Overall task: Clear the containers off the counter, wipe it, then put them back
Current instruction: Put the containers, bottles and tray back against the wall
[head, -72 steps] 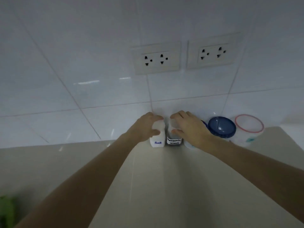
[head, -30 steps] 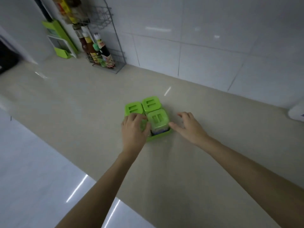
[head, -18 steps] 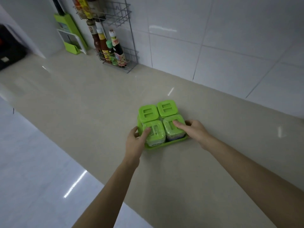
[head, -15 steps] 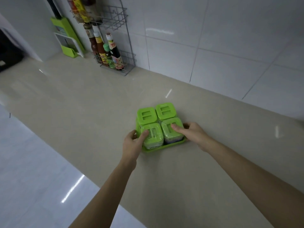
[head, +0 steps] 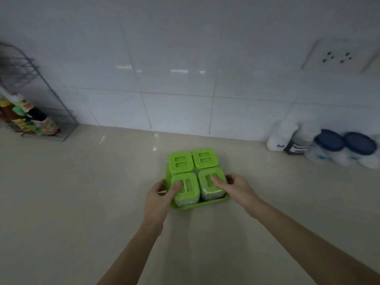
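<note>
A green tray (head: 213, 202) carrying several green-lidded jars (head: 182, 162) sits mid-counter. My left hand (head: 160, 195) grips the tray's left edge, thumb resting on the near-left jar's lid. My right hand (head: 236, 188) grips the right edge, thumb on the near-right jar's lid. Against the wall at the right stand a white salt jar (head: 280, 138), a second labelled jar (head: 300, 141) and two blue-lidded tubs (head: 329, 141) (head: 359, 144). The beige counter (head: 82, 192) stretches to both sides.
A wire rack (head: 37, 112) with sauce bottles stands at the back left against the white tiled wall. A wall socket (head: 337, 56) is mounted above the jars at the right.
My hands left the salt jars by the wall and took hold of the green tray. The tray and my view have since swung toward the right, bringing the wall jars into sight.
</note>
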